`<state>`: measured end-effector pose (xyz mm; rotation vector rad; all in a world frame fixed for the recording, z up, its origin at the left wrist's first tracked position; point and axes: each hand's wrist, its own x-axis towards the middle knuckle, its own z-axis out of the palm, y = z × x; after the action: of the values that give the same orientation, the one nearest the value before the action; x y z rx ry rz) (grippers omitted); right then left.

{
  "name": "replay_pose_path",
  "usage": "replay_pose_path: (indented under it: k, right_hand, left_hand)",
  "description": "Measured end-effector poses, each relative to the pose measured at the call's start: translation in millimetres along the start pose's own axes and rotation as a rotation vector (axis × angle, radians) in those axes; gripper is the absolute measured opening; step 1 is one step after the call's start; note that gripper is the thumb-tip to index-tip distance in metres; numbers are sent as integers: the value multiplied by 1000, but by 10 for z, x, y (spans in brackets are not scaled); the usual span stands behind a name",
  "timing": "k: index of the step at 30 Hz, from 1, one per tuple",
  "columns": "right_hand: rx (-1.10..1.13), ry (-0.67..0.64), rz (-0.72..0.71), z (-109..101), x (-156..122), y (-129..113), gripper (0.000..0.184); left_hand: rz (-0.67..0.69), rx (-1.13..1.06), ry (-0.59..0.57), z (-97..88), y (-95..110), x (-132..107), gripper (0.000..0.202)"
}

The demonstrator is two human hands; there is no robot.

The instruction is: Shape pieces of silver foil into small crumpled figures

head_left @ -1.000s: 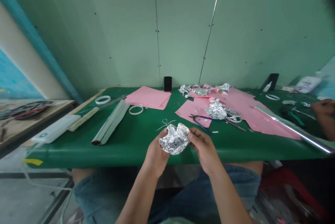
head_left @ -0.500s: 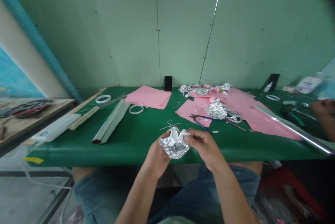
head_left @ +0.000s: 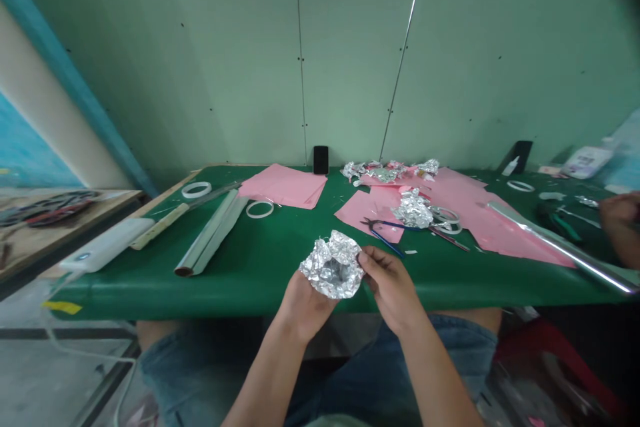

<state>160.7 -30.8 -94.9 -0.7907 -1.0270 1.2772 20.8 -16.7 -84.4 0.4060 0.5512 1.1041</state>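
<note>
Presently, crumpled foil (head_left: 334, 260) on the left hand (head_left: 306, 307), grip unclear; its edge tight between right fingers (head_left: 376, 267).

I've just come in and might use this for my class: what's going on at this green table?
Someone is handling a crumpled foil piece at the near edge of the green table. The left hand supports it from below, its fingers mostly hidden, while the right hand pinches its right edge. A hollow shows in its middle. Pliers lie partly on pink paper beyond, and another person's hand shows at far right.
</note>
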Motion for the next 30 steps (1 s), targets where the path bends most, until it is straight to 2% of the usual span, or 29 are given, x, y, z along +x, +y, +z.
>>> replay_pose_path:
  k: [3, 9, 18, 23, 30]
  right_hand:
    - [61, 17, 18, 48, -28, 43, 26]
    - [121, 84, 4, 78, -42, 100, 25]
    - [58, 98, 34, 26, -20, 137, 26]
    - [38, 127, 34, 29, -34, 197, 25]
    - [118, 66, 89, 111, -83, 177, 22]
  left_hand:
    - [33, -8, 24, -18, -19, 16, 10]
    - [60, -39, -21, 39, -44, -8, 14]
    - [44, -88, -72, 11, 4, -11, 26]
    - [102, -46, 7, 16, 5, -11, 23]
    - [102, 23, 21, -28, -30, 38, 21]
